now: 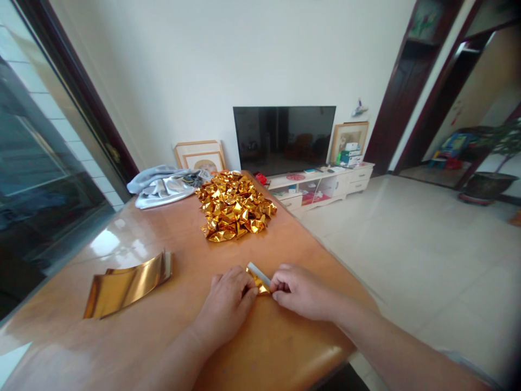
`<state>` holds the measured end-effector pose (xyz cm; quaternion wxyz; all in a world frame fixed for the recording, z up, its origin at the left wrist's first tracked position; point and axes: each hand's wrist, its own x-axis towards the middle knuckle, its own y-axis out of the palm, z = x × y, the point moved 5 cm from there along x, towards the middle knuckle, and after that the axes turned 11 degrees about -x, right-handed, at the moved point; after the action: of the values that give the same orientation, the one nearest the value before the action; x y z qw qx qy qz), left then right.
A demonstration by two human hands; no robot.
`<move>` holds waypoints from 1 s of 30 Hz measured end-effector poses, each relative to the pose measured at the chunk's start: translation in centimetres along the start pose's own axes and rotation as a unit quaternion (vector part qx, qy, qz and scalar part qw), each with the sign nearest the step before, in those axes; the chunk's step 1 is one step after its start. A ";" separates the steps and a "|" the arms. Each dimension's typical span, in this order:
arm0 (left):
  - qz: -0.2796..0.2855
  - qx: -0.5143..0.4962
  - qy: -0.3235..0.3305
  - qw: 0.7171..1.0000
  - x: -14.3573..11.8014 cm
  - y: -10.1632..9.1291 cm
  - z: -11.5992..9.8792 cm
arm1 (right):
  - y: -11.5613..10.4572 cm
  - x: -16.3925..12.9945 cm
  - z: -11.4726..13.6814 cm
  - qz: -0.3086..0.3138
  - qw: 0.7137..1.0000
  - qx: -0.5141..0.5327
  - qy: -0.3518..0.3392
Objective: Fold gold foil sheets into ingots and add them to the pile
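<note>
A small piece of gold foil paper (260,283) with a pale folded strip along its upper edge lies between my two hands, just over the table. My left hand (230,296) pinches its left end between thumb and fingers. At its right end, my right hand (299,290) grips it with thumb and curled fingers. Farther back sits a heap of folded gold foil pieces (236,209), shiny and pointed. Off to the left of my left hand lies a stack of flat gold foil sheets (128,288), slightly curved.
The wooden table (183,244) has its right edge close to my right forearm. Grey-white cloth (166,187) is bunched at its far left. Beyond stand a television (285,138) and a white cabinet (342,184), with tiled floor (407,233) to the right.
</note>
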<state>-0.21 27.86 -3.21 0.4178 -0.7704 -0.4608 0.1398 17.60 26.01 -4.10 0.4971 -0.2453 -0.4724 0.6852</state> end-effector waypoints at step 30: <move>-0.015 -0.015 0.014 1.000 1.2 1.0 0.9 | 0.1 0.1 0.9 -0.034 0.995 -0.072 0.064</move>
<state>0.49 29.05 -4.36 0.4148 -0.7716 -0.4682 0.1159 16.75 25.74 -3.79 0.5304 -0.3080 -0.4957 0.6149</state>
